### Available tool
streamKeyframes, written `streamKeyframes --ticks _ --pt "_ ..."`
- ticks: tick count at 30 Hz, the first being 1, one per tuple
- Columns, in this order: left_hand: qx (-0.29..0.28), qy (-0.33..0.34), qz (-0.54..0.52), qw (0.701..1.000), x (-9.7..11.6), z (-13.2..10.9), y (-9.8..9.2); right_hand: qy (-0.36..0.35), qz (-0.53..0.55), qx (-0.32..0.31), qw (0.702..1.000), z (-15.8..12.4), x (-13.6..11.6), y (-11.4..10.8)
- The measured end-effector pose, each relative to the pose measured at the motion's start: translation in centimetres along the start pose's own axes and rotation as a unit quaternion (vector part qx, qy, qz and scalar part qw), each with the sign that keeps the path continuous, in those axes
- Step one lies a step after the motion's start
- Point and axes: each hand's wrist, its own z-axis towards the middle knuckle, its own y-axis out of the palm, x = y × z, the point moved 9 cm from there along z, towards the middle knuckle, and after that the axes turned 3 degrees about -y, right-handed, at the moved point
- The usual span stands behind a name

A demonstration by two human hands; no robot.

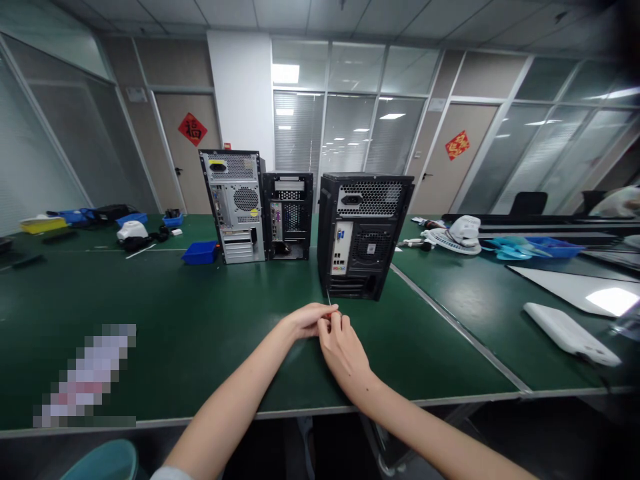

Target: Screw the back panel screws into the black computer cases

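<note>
A black computer case (pixel 367 237) stands upright on the green table, its back panel facing me. My left hand (pixel 311 320) and my right hand (pixel 345 350) meet just in front of its lower left corner. Between them is a screwdriver (pixel 329 299), whose thin shaft points up at that corner while its handle is mostly covered by my fingers. The fingers of both hands are closed around it. Whether the tip sits in a screw is too small to tell.
To the left stand a silver-backed computer case (pixel 245 230) and a smaller black case (pixel 291 233). A blue tray (pixel 201 253) lies beside them. At right are a white cap (pixel 465 232), another blue tray (pixel 555 248) and a white elongated device (pixel 570 333). A blurred patch covers something at lower left.
</note>
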Motion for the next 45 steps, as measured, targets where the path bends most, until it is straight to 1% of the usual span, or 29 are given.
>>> streamKeyframes --ticks 5,14,19,23,26,30,34,39,45 --pt "0.011 0.008 0.012 1.0 -0.1 0.4 -0.5 0.032 0.027 -0.008 0.999 -0.1 0.5 0.3" --pt "0.006 0.0 -0.005 1.0 -0.5 0.8 -0.5 0.092 0.044 -0.003 0.995 0.0 1.6 0.2" --pt "-0.012 -0.003 0.001 1.0 -0.8 1.4 -0.5 0.131 0.067 -0.002 0.989 -0.1 2.1 0.5" --pt "-0.009 -0.002 -0.003 1.0 -0.8 1.4 -0.6 0.161 0.096 -0.013 0.982 -0.3 2.4 0.8" --pt "0.001 0.001 -0.011 1.0 -0.5 1.0 -0.4 0.184 0.127 -0.037 0.974 -0.3 2.8 0.9" --pt "0.008 0.0 -0.013 1.0 -0.2 0.4 -0.1 0.224 0.187 -0.064 0.954 -0.4 3.7 1.0" --pt "0.002 -0.003 -0.022 1.0 -0.2 0.5 0.1 0.269 0.249 -0.062 0.928 -0.8 4.7 1.4" --pt "-0.006 -0.01 -0.018 1.0 -0.3 0.5 0.3 0.316 0.33 -0.033 0.889 -1.8 5.4 2.0" --pt "-0.006 -0.007 -0.017 1.0 -0.2 0.2 0.3 0.356 0.432 0.015 0.828 -2.9 5.3 2.7"
